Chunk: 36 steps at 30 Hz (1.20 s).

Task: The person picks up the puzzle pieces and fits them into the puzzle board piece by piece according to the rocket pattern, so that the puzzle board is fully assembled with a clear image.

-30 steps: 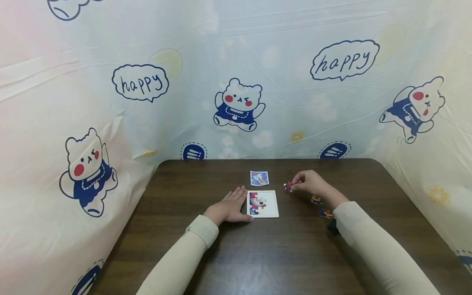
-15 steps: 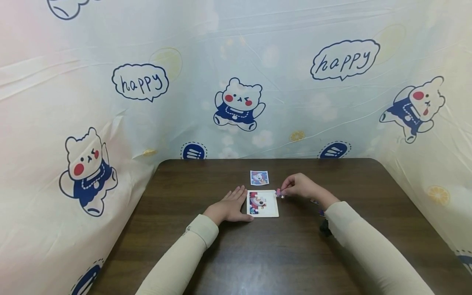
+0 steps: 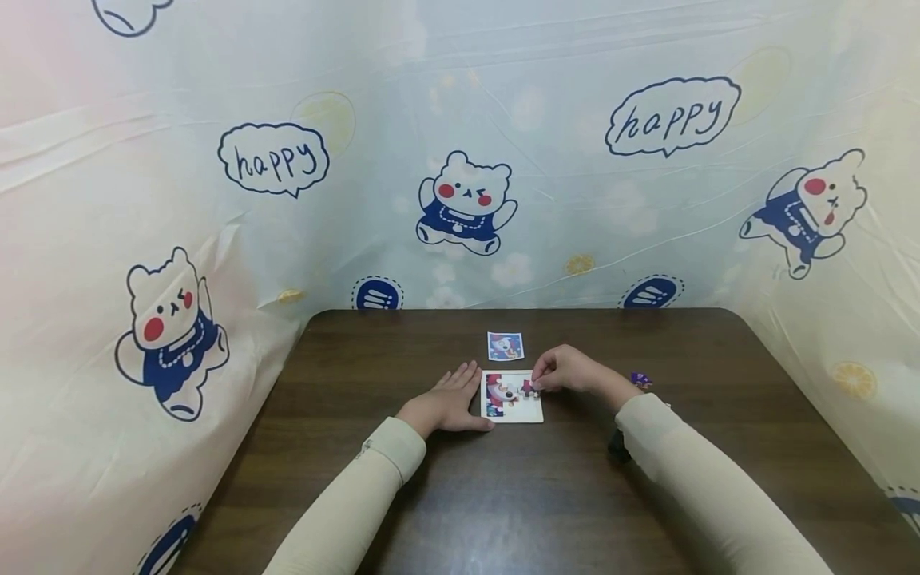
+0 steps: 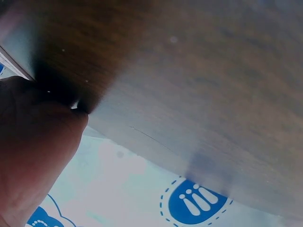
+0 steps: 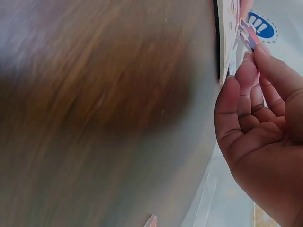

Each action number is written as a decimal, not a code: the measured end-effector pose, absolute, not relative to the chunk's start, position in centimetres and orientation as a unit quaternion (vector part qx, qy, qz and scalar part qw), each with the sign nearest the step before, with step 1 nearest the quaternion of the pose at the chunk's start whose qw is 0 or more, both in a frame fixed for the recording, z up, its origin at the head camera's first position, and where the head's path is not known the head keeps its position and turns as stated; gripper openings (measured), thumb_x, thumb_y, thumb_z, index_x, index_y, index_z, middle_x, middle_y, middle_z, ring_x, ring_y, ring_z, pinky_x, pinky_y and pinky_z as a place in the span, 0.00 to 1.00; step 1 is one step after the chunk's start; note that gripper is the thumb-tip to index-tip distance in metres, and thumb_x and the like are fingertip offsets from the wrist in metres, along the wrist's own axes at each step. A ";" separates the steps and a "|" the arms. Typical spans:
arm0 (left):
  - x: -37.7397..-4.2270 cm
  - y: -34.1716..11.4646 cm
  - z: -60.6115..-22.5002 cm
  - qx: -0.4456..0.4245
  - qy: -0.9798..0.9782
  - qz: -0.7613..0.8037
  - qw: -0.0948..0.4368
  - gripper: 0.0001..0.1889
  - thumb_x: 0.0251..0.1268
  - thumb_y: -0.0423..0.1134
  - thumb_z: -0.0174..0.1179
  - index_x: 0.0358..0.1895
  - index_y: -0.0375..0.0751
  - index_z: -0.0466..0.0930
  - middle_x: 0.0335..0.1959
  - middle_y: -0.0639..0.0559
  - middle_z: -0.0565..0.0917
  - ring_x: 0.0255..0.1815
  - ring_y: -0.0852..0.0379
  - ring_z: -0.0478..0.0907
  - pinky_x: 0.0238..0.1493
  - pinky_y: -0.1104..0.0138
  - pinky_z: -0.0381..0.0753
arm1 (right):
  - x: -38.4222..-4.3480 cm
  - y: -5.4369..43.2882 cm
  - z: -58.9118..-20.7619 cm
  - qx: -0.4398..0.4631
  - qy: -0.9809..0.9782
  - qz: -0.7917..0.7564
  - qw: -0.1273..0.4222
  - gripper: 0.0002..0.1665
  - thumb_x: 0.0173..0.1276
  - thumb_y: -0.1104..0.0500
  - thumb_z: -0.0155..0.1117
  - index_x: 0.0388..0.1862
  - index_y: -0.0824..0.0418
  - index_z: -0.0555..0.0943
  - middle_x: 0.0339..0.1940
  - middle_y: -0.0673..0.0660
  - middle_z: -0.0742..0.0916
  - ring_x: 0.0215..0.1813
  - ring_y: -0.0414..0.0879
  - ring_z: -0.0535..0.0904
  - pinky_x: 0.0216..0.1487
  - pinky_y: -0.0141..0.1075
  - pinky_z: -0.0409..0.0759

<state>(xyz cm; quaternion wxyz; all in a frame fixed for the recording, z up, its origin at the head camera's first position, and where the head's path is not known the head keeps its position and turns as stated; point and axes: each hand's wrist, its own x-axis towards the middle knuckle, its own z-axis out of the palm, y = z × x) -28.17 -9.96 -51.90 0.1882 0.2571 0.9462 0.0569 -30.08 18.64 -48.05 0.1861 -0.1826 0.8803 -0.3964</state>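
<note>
A white puzzle tray lies on the table, its left part filled with joined jigsaw pieces showing a cartoon character. Flat on the table beside the tray's left edge, my left hand has its fingers spread, the thumb at the near left corner. My right hand pinches a jigsaw piece between thumb and fingertips, over the tray's right part. In the right wrist view the thumb and forefinger grip this purple piece by its edge, close over the tray. The left wrist view shows only part of the left hand.
Behind the tray lies a small picture card with a similar cartoon. A loose purple jigsaw piece shows beyond the right forearm, which hides the table beneath it. Patterned cloth hangs behind the brown table and along its sides.
My right hand has carried the jigsaw piece leftward from the open table to over the tray's right part. The right forearm now covers more loose pieces. My left hand has stayed put.
</note>
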 end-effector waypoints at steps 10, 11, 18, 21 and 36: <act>-28.1 -9.9 -51.8 0.259 0.946 0.058 0.188 0.63 0.51 0.83 0.48 0.81 0.47 0.34 0.81 0.51 0.34 0.80 0.54 0.29 0.77 0.55 0.36 | -30.3 17.6 -48.5 -0.189 0.888 -0.375 0.187 0.03 0.63 0.60 0.73 0.31 0.57 0.86 0.24 0.51 0.85 0.26 0.45 0.78 0.30 0.38 0.80; -28.1 -9.9 -51.8 0.259 0.946 0.057 0.188 0.63 0.51 0.83 0.48 0.81 0.47 0.34 0.81 0.51 0.34 0.80 0.54 0.29 0.77 0.55 0.36 | -30.3 17.5 -48.5 -0.187 0.891 -0.371 0.186 0.03 0.63 0.60 0.73 0.31 0.57 0.86 0.24 0.51 0.85 0.26 0.45 0.78 0.30 0.38 0.79; -28.1 -9.9 -51.8 0.260 0.946 0.054 0.186 0.63 0.51 0.83 0.48 0.81 0.46 0.34 0.81 0.51 0.34 0.80 0.54 0.29 0.77 0.55 0.36 | -30.3 17.0 -48.6 -0.195 0.912 -0.321 0.165 0.05 0.62 0.60 0.74 0.28 0.55 0.86 0.24 0.49 0.84 0.27 0.43 0.77 0.31 0.36 0.77; -28.1 -10.0 -51.8 0.260 0.946 0.056 0.187 0.63 0.51 0.83 0.48 0.81 0.46 0.34 0.81 0.51 0.34 0.80 0.54 0.29 0.77 0.55 0.36 | -30.4 16.7 -48.6 -0.203 0.917 -0.303 0.160 0.05 0.62 0.60 0.74 0.28 0.56 0.86 0.23 0.48 0.84 0.28 0.43 0.77 0.32 0.35 0.77; -28.1 -9.9 -52.0 0.253 0.947 0.062 0.188 0.64 0.50 0.83 0.49 0.81 0.46 0.34 0.81 0.51 0.34 0.80 0.55 0.29 0.77 0.55 0.36 | -30.1 16.0 -48.4 -0.192 0.925 -0.287 0.161 0.06 0.62 0.60 0.74 0.26 0.56 0.85 0.23 0.48 0.84 0.28 0.43 0.77 0.34 0.36 0.76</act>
